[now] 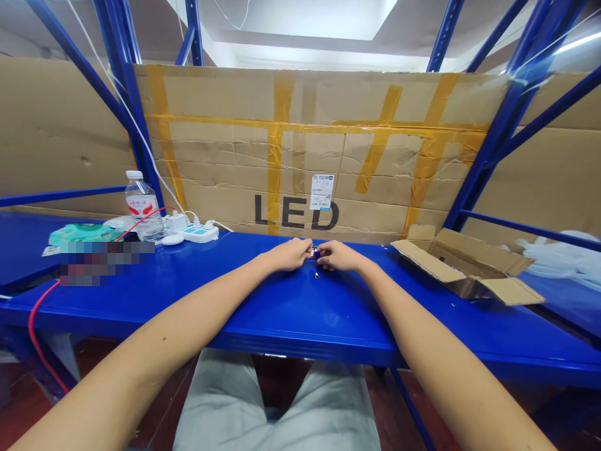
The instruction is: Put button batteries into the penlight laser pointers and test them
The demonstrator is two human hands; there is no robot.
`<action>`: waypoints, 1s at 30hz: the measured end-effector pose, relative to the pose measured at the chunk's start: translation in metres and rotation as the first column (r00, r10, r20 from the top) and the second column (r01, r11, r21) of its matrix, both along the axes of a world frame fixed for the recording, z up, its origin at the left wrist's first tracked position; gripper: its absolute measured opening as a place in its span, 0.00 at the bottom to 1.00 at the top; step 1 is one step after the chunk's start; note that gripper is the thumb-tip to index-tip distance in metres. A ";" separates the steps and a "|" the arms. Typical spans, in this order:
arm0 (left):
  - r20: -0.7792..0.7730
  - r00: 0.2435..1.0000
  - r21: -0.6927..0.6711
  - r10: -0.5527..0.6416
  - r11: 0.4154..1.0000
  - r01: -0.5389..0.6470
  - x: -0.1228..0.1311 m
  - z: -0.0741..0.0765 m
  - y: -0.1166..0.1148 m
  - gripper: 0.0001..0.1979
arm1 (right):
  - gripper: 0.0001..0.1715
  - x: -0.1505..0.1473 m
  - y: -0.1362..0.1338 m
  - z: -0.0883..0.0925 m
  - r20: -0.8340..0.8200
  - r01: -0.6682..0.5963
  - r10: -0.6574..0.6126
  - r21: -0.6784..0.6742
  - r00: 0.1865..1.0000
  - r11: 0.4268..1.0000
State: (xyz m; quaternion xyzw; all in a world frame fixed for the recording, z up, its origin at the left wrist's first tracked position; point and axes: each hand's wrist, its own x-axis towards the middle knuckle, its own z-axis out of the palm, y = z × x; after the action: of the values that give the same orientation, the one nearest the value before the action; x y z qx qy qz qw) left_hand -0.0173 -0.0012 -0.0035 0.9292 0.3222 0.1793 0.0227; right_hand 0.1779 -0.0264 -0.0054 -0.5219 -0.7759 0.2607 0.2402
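Observation:
Both arms stretch forward across the blue tabletop (300, 313), and the hands meet near its back edge. The fingertips of my left hand (292, 254) are closed in a pinch at a small shiny part, too small to name. Facing it, my right hand (342, 256) pinches a small dark blue piece (318, 255). The two held pieces are close together, and I cannot tell whether they touch. Just in front of the fingers, a tiny silvery metal piece (317, 275) lies on the tabletop.
An open cardboard box (462, 266) sits at the right. To the left stand a water bottle (142, 207), a white power strip (201, 232) with plugs, and a green packet (84, 235). A red cable (35, 316) hangs over the edge. Large cardboard (211, 163) walls the back between blue posts.

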 end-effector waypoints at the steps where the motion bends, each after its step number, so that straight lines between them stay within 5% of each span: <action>1: 0.054 0.999 0.012 -0.005 1.000 0.004 0.001 0.000 0.000 0.06 | 0.05 -0.001 0.000 0.000 -0.004 0.004 -0.004 0.003 1.000 1.000; 9: 0.229 0.968 -0.025 -0.099 0.994 0.107 0.006 0.005 -0.011 0.07 | 0.07 -0.003 -0.002 0.000 -0.043 0.001 -0.003 -0.036 0.999 0.999; 19: 0.165 0.978 0.080 -0.129 0.990 0.117 0.003 0.006 -0.008 0.08 | 0.07 0.002 0.000 0.003 -0.056 0.084 -0.086 -0.039 0.995 0.996; 25: -0.104 0.960 -0.186 -0.258 0.954 0.236 0.000 0.017 -0.022 0.17 | 0.07 0.003 -0.002 0.005 0.001 0.088 -0.088 -0.021 0.996 0.996; 30: -0.068 0.929 -0.228 -0.363 0.913 0.339 0.008 0.013 -0.022 0.11 | 0.07 0.001 -0.003 0.005 0.007 0.090 -0.089 -0.025 0.996 0.996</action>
State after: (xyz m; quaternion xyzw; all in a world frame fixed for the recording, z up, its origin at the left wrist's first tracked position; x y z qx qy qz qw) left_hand -0.0093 -0.0236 0.0095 0.9726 0.1680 0.0859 0.1358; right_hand 0.1792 -0.0296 -0.0001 -0.5599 -0.7492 0.2576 0.2426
